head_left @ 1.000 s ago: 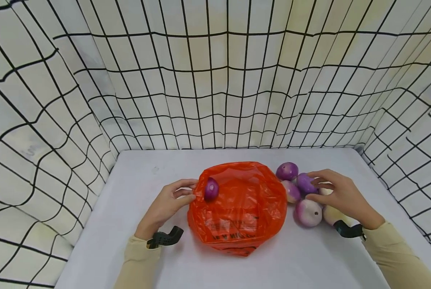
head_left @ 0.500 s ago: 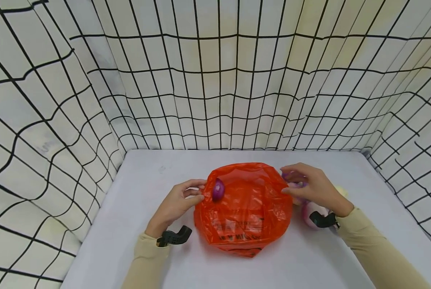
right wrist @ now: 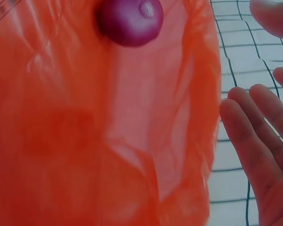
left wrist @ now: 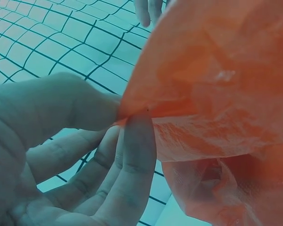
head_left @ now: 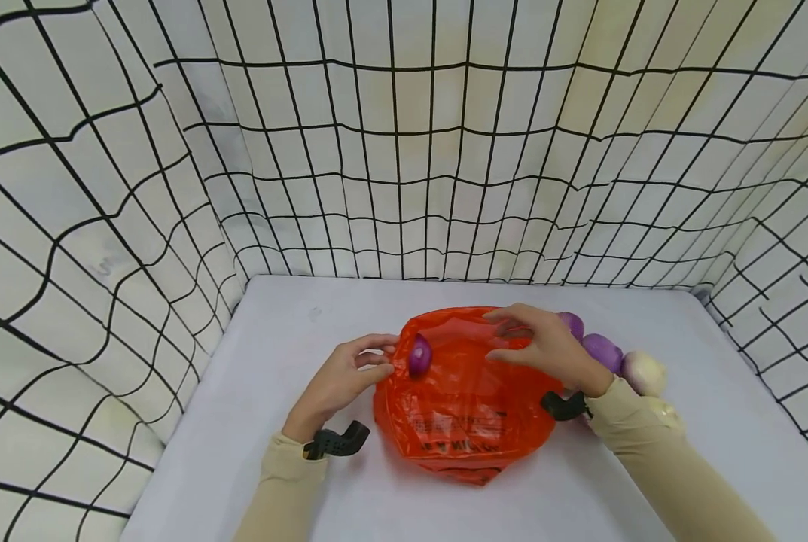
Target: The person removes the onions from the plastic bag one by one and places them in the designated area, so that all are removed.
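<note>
An orange-red plastic bag (head_left: 458, 406) lies on the table with its mouth open. My left hand (head_left: 343, 380) pinches its left rim between thumb and index finger, as the left wrist view shows. Just inside that rim sits a purple onion (head_left: 420, 356), also visible as a purple onion (right wrist: 132, 21) in the right wrist view. My right hand (head_left: 546, 346) is over the bag's right side, thumb and fingers apart, holding nothing. Its fingers (right wrist: 247, 136) look fairly straight in the right wrist view.
Right of the bag lie several round vegetables, among them a purple one (head_left: 603, 352), a pale one (head_left: 643, 373) and a yellowish one (head_left: 664, 414), partly behind my right forearm. Black netting (head_left: 431, 177) over pale walls surrounds the white table (head_left: 295, 301).
My right hand has moved left, from the vegetables to over the bag. The left hand keeps its pinch on the rim. The head view has shifted slightly.
</note>
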A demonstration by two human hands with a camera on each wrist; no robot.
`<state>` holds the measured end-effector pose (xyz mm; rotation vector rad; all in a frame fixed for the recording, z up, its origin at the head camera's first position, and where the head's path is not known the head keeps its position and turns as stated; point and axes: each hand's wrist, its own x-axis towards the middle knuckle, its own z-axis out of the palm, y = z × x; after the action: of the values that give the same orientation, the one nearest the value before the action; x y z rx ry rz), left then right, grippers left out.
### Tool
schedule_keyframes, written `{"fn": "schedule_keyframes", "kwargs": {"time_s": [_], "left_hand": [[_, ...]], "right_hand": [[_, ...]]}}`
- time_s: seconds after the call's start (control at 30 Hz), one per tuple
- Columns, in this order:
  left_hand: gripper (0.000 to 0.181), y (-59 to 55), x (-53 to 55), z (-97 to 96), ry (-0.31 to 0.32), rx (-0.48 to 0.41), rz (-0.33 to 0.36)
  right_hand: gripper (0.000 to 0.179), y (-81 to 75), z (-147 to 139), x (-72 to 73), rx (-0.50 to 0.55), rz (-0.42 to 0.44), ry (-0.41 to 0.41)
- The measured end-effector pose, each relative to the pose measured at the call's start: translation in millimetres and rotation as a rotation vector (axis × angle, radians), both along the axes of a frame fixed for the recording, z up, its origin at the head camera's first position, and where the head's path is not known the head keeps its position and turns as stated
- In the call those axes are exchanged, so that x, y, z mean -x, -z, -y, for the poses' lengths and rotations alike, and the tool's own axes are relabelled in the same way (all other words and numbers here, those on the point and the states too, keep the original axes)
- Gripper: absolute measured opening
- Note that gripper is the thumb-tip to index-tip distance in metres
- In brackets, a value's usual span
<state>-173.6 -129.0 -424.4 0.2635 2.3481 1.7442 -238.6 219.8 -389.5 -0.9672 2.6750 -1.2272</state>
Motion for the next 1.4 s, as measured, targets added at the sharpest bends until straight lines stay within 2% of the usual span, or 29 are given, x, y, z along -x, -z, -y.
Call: {"fn": "schedule_keyframes", "kwargs": {"time_s": [0.4, 0.63, 1.13, 1.4], "left_hand": [[0.044, -0.8, -1.1, -1.3, 0.004, 0.013, 0.013], [0.044, -0.6, -0.5, -1.6, -0.001, 0.022, 0.023], [0.045, 0.4, 0.6, 0.2, 0.009, 0.016, 0.023], [0.045, 0.6, 0.6, 0.2, 0.005, 0.015, 0.032]], "right_hand": [[0.052, 13.3, 32.3, 11.2, -0.048, -0.014, -0.057], [0.054, 18.1, 46.5, 12.6, -0.036, 0.023, -0.075], [0.056, 39.4, 73.7, 20.9, -0.121, 0.062, -0.109], [0.058, 52.7, 76.4, 23.5, -0.079, 0.133, -0.142]]}}
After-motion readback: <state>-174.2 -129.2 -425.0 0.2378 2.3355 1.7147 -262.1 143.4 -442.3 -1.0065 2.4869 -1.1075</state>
